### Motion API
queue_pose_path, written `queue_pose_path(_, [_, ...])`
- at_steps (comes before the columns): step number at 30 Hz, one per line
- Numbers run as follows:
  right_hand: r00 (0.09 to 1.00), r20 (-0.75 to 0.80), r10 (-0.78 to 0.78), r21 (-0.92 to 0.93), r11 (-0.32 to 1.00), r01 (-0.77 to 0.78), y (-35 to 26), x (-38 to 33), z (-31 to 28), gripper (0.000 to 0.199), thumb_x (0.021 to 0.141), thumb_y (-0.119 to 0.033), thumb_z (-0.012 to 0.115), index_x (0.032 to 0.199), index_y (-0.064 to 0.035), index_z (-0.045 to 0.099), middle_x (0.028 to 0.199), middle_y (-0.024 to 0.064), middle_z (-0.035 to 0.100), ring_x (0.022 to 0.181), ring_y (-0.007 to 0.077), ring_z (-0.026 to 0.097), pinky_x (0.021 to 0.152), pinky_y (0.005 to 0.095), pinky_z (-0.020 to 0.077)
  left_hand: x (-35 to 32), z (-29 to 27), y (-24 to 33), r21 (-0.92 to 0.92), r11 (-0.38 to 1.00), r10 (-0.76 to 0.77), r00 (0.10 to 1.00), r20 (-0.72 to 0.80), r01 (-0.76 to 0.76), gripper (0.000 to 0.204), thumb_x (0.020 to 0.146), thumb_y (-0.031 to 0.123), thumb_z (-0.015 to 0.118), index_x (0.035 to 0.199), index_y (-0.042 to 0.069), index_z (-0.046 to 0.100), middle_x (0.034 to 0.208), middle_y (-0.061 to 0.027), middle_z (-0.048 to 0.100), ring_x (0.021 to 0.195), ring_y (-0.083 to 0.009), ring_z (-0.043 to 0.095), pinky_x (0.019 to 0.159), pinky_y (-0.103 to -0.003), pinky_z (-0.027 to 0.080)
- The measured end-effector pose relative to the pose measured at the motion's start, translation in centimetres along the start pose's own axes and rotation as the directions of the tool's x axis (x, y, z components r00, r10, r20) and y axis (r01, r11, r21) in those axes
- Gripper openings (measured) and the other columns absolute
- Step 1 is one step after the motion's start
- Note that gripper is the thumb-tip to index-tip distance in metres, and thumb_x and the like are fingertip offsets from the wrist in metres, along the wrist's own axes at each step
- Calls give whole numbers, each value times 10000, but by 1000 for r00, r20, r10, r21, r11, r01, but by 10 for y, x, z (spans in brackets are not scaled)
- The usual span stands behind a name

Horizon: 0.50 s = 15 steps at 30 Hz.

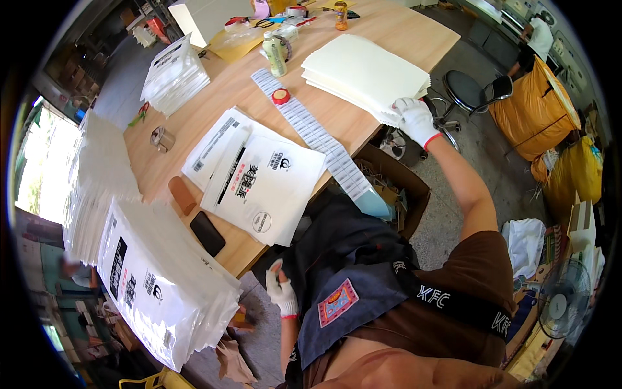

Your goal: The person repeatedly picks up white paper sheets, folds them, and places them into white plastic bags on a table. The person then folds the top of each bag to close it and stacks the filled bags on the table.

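Observation:
At the right end of the table lies a stack of cream sheets, slightly fanned at its near edge. My right hand, in a white knitted glove with a red cuff, has its fingers bent on the stack's right corner, seeming to pinch the sheets there; the fingertips are partly hidden. My left hand, gloved the same way with bare fingertips showing, hangs below the table edge beside my dark apron, fingers a little apart and nothing visible in them. Directly in front of me are printed white plastic bags in a loose pile.
Tall stacks of plastic-wrapped bags stand at the left. A label strip with a red tape roll crosses the table. A phone, can and bottle lie about. A box and stool stand right.

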State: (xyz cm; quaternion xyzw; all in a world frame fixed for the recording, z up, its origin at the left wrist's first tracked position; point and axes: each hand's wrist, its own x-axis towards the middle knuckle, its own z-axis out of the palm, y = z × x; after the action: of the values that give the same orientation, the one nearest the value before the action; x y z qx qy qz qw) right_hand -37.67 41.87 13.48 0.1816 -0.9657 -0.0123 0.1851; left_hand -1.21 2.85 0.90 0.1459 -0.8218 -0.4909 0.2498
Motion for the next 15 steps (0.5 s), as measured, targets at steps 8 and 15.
queue_pose_path(8, [966, -104, -237, 172, 952, 252, 73, 24, 32, 142, 810, -242, 591, 905, -157, 653, 838, 50, 631, 833, 247, 599, 764, 377, 468, 107, 117, 86, -414, 877, -15, 874, 485, 245, 313, 934, 218, 541, 1176, 22, 577, 1127, -96, 621, 1008, -141, 582, 792, -261, 473])
queue_pose_path(15, [709, -446, -546, 113, 751, 650, -63, -41, -82, 194, 633, -102, 684, 675, -124, 495, 617, 31, 466, 576, 209, 496, 535, 344, 405, 166, 241, 126, -409, -4, 30, 409, 912, 912, 530, 915, 420, 507, 1229, -6, 476, 1116, -143, 592, 921, -247, 580, 858, -358, 473])
